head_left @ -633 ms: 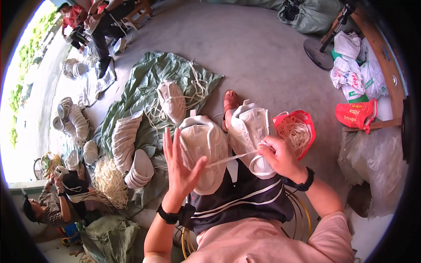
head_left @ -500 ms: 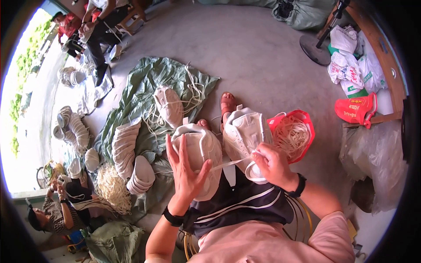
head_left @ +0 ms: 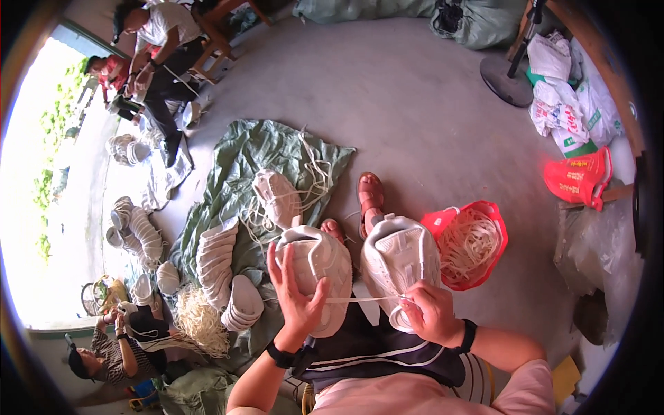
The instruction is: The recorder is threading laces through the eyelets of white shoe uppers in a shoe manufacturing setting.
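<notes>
Two white sneaker uppers rest side by side across my thighs: a left upper (head_left: 332,263) and a right upper (head_left: 401,259). On the left upper lies my left hand (head_left: 299,309), fingers spread, the thumb apart from them. A flat white shoelace (head_left: 360,299) runs taut from beside that thumb to my right hand (head_left: 437,317). My right hand is closed on the lace in a pinch over the lower end of the right upper. The lace's start near my left thumb is too small to make out.
To the right stands a red bag (head_left: 503,232) full of white laces. On the left, a green sheet (head_left: 232,155) bears another upper (head_left: 277,197) and stacked uppers (head_left: 214,266), near a lace heap (head_left: 200,318). Other people sit at the left. A red package (head_left: 577,178) lies at far right.
My right hand has shifted slightly to the right and down, and the lace now runs nearly level and tight. The view has tilted, so everything sits lower in the picture.
</notes>
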Motion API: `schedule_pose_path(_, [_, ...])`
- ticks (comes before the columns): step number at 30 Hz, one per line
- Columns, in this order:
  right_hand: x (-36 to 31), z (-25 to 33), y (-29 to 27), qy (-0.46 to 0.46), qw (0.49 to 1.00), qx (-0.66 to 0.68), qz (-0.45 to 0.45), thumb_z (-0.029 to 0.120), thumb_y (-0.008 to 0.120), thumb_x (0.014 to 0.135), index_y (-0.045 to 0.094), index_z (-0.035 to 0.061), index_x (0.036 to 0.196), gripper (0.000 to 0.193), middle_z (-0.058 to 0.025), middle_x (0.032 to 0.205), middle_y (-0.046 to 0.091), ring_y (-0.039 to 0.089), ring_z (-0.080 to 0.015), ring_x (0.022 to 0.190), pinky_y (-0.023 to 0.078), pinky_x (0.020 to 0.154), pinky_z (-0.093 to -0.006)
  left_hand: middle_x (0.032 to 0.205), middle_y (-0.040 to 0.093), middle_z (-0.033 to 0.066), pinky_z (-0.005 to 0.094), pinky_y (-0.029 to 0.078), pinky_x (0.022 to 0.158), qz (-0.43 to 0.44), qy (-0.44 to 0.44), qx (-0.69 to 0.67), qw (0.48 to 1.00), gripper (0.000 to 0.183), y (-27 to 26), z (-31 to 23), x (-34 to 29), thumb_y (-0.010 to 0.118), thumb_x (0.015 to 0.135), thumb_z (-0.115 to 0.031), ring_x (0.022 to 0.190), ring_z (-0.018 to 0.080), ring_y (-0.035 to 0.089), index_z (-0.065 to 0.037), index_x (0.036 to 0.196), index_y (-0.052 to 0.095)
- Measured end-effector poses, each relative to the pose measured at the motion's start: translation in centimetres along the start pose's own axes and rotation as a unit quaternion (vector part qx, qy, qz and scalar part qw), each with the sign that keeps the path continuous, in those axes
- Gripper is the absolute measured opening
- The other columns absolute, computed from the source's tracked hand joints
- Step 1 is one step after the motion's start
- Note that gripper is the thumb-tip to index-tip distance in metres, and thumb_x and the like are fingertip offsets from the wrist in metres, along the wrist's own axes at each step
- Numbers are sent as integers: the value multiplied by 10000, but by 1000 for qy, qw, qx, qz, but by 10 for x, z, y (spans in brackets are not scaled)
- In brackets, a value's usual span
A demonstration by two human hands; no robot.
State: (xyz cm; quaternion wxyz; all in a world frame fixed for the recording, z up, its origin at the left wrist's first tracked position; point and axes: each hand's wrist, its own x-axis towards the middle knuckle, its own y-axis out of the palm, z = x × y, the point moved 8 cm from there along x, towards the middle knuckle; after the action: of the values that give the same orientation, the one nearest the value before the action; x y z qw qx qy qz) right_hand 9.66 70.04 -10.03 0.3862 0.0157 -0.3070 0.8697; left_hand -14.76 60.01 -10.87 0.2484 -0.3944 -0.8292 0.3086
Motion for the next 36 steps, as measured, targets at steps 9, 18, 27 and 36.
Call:
schedule_pose_path(9, [-64, 78, 9, 11, 999, -19, -27, 90, 654, 904, 589, 10, 862, 111, -140, 801, 600, 630, -343, 671, 486, 579, -388, 1599, 211, 222, 523, 307, 1153, -2, 19, -11, 1000, 844, -50, -11, -63, 764, 785, -322, 1435, 442, 300, -89, 1507, 394])
schedule_pose_path(18, [-155, 184, 43, 16, 996, -58, -58, 134, 602, 957, 562, 5, 866, 163, -165, 792, 571, 605, -391, 702, 454, 593, -427, 1609, 193, 216, 513, 278, 1176, -33, 29, -12, 999, 833, -151, -12, -187, 768, 804, -310, 1467, 432, 252, -101, 1513, 383])
schedule_pose_path(27, [-292, 315, 74, 19, 996, -60, -69, 185, 592, 984, 542, 2, 849, 233, -191, 764, 564, 586, -404, 711, 438, 623, -442, 1586, 220, 261, 472, 267, 1186, -82, 38, -4, 996, 812, -262, -20, -352, 742, 827, -395, 1460, 421, 266, -69, 1492, 410])
schedule_pose_path(36, [-364, 375, 84, -9, 994, -76, -73, 194, 582, 990, 541, 0, 862, 236, -205, 793, 571, 582, -424, 744, 450, 650, -455, 1554, 272, 272, 484, 277, 1183, -98, 31, 7, 995, 798, -297, -35, -439, 741, 809, -381, 1448, 431, 273, -69, 1472, 427])
